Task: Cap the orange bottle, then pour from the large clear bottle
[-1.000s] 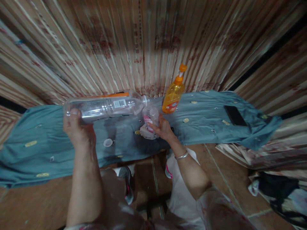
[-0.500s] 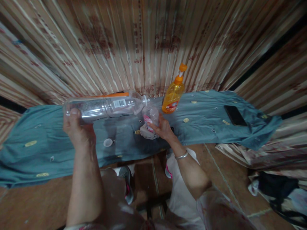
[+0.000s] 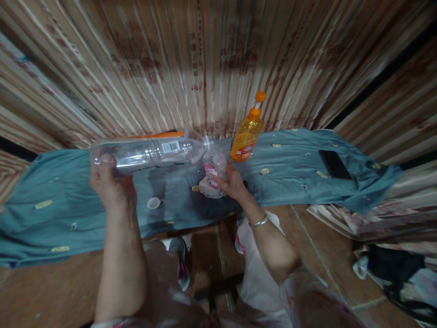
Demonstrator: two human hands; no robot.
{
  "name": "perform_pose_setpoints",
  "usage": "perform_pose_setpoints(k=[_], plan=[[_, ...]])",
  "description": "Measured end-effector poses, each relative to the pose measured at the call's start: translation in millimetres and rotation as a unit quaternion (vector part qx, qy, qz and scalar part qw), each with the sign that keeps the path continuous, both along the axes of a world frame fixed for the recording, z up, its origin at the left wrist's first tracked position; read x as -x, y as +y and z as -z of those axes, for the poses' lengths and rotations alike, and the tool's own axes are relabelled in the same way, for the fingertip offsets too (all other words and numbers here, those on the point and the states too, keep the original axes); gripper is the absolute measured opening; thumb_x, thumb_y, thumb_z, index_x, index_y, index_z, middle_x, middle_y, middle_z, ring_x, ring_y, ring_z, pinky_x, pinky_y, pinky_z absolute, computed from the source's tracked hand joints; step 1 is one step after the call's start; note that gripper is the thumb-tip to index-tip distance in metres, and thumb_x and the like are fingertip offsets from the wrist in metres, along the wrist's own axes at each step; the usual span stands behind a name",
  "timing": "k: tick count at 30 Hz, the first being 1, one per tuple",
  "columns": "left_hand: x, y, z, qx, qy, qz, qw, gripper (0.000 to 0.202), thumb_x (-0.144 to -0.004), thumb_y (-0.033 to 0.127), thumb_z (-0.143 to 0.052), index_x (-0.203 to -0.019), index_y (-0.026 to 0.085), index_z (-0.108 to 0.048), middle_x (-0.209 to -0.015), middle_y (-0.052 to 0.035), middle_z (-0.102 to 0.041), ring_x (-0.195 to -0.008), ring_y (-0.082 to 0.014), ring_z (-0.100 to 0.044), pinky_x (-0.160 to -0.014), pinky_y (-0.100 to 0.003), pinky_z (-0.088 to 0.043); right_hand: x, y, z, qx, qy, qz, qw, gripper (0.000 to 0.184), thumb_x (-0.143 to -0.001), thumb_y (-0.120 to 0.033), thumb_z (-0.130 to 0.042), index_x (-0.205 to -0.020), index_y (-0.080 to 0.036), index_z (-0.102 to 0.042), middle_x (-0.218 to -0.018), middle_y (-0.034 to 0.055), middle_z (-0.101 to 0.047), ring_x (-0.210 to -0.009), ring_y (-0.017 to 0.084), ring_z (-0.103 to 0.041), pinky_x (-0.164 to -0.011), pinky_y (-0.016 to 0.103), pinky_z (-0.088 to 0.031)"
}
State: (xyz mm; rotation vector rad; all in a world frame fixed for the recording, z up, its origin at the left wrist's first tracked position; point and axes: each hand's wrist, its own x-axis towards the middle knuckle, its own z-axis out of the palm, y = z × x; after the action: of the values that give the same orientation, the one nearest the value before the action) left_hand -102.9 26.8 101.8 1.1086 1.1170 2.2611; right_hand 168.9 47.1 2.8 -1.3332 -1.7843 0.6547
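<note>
My left hand [image 3: 114,184] is closed around the base end of a large clear plastic bottle [image 3: 146,152] with an orange strip and a barcode label. The bottle lies sideways in the air, its uncapped-looking mouth pointing right. Just below that mouth, my right hand [image 3: 232,181] grips a small clear plastic bottle [image 3: 215,165] with a pink-and-white label. Whether liquid passes between the two I cannot tell. Crumpled pale cloth or plastic [image 3: 210,189] shows under the small bottle. A small white cap [image 3: 153,203] rests on the cloth to the left.
A pump bottle of orange liquid [image 3: 246,139] stands behind my right hand. A dark phone [image 3: 334,165] lies on the right of the teal cloth-covered bench [image 3: 293,182]. A pleated patterned curtain [image 3: 218,59] hangs close behind. Dark fabric items [image 3: 392,269] lie at lower right.
</note>
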Motion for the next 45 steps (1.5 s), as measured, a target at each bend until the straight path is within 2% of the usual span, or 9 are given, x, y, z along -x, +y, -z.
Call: perform_pose_setpoints(k=[7, 15, 22, 29, 32, 36, 42, 45], plan=[[1.2, 0.9, 1.4, -0.001, -0.014, -0.002, 1.0, 0.035, -0.059, 0.044, -0.075, -0.086, 0.021, -0.071, -0.09, -0.0008, -0.066, -0.09, -0.0173, -0.062, -0.09, -0.033, -0.053, 0.3, 0.7, 2.7, 0.001, -0.008, 0.002, 1.0, 0.065, -0.085, -0.047, -0.074, -0.136, -0.012, -0.053, -0.109, 0.0151, -0.077, -0.097, 0.03, -0.075, -0.083, 0.04, -0.058], [-0.4, -0.9, -1.0, -0.008, -0.03, 0.01, 0.999, 0.035, -0.058, 0.043, -0.077, -0.085, 0.02, -0.073, -0.087, -0.0004, -0.067, -0.088, -0.0168, -0.063, -0.09, -0.033, -0.053, 0.3, 1.7, 5.1, -0.011, -0.011, 0.001, 1.0, 0.062, -0.085, -0.049, -0.073, -0.135, -0.016, -0.055, -0.108, 0.0126, -0.078, -0.096, 0.029, -0.075, -0.081, 0.038, -0.058], [-0.4, -1.4, 0.5, 0.0, 0.011, 0.007, 1.0, 0.039, -0.065, 0.049, -0.075, -0.092, 0.021, -0.072, -0.089, -0.0008, -0.067, -0.092, -0.0183, -0.064, -0.093, -0.036, -0.053, 1.2, 1.2, 3.1, 0.0, -0.006, 0.003, 1.0, 0.062, -0.085, -0.047, -0.073, -0.134, -0.014, -0.054, -0.11, 0.015, -0.077, -0.1, 0.031, -0.075, -0.084, 0.041, -0.059], [0.4, -1.0, 0.2, -0.012, -0.006, -0.001, 1.0, 0.037, -0.062, 0.045, -0.076, -0.089, 0.02, -0.074, -0.089, 0.0001, -0.065, -0.089, -0.0159, -0.061, -0.087, -0.031, -0.052, 0.6, 1.0, 2.4, -0.011, 0.008, -0.002, 1.0, 0.06, -0.085, -0.047, -0.074, -0.133, -0.016, -0.055, -0.109, 0.0127, -0.077, -0.096, 0.028, -0.075, -0.082, 0.039, -0.059], [0.6, -0.9, -0.5, -0.011, -0.013, 0.006, 1.0, 0.034, -0.06, 0.044, -0.076, -0.084, 0.02, -0.074, -0.087, 0.0009, -0.065, -0.085, -0.0141, -0.059, -0.083, -0.028, -0.052, 0.4, 0.1, 0.4, 0.003, 0.0, 0.001, 1.0, 0.062, -0.084, -0.047, -0.074, -0.132, -0.013, -0.055, -0.106, 0.0142, -0.077, -0.093, 0.029, -0.075, -0.081, 0.04, -0.059], [1.7, -0.2, 0.3, -0.013, -0.009, 0.003, 1.0, 0.039, -0.058, 0.048, -0.078, -0.086, 0.021, -0.074, -0.089, 0.0014, -0.065, -0.086, -0.0143, -0.059, -0.086, -0.03, -0.052, 0.7, -0.2, 0.6, 0.005, 0.004, 0.003, 1.0, 0.061, -0.084, -0.046, -0.073, -0.132, -0.014, -0.054, -0.108, 0.0141, -0.077, -0.095, 0.03, -0.075, -0.082, 0.04, -0.058], [0.3, -0.4, 0.2, -0.014, -0.013, -0.002, 1.0, 0.039, -0.06, 0.048, -0.079, -0.087, 0.02, -0.073, -0.086, 0.0008, -0.065, -0.091, -0.017, -0.062, -0.094, -0.036, -0.053, 0.2, 0.2, 2.1, 0.01, -0.004, 0.009, 1.0, 0.065, -0.083, -0.05, -0.073, -0.133, -0.014, -0.053, -0.1, 0.0127, -0.078, -0.091, 0.03, -0.075, -0.077, 0.039, -0.057], [-1.2, -0.8, -1.1, -0.004, -0.01, -0.01, 1.0, 0.039, -0.059, 0.049, -0.079, -0.085, 0.021, -0.072, -0.086, 0.001, -0.065, -0.09, -0.0174, -0.062, -0.092, -0.035, -0.053, -0.6, 0.6, 2.9, 0.004, -0.004, 0.006, 1.0, 0.063, -0.083, -0.051, -0.073, -0.132, -0.016, -0.054, -0.101, 0.0122, -0.078, -0.091, 0.03, -0.075, -0.077, 0.039, -0.058]])
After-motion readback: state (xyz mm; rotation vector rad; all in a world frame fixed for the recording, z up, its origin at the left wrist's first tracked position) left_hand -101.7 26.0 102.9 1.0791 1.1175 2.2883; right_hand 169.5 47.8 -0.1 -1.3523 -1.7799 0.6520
